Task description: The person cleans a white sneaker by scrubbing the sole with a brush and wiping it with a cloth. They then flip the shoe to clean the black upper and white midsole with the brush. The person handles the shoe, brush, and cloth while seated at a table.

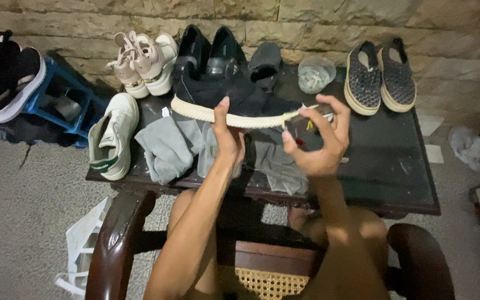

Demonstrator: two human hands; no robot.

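So the left hand (228, 136) has the black knit sneaker with the cream rubber sole (234, 100) held up over the dark wooden table (395, 178), fingers curled under the sole and the thumb pressed against its edge. The shoe lies on its side, toe end pointing toward the other hand. The right hand (320, 150) is clamped around a small dark block (305, 132), thumb on one side and fingers wrapped over the top, and one end of it is pushed right up against the cream sole near the toe. Can't tell exactly what the block is, could be a sponge or eraser type thing.

If that's sole scrubbing, I'd say keep the left grip firm so the shoe doesn't twist, and work the block along the sole edge only, staying off the black knit.

Stuff around: just below the left hand there's a pile of grey cloths (165, 147), and further out on that side a white leather sneaker with green trim (112, 136). Beyond the held shoe, near the stone wall, sit a pair of beige chunky sneakers (145, 61) and a pair of black glossy shoes (209, 50). Past the right hand there's a clear plastic cup (315, 73) and a pair of dark woven slip-ons with pale soles (380, 75).

Honestly the table's crowded. The cloths sit directly under the shoe, and the cup is close to the toe end.
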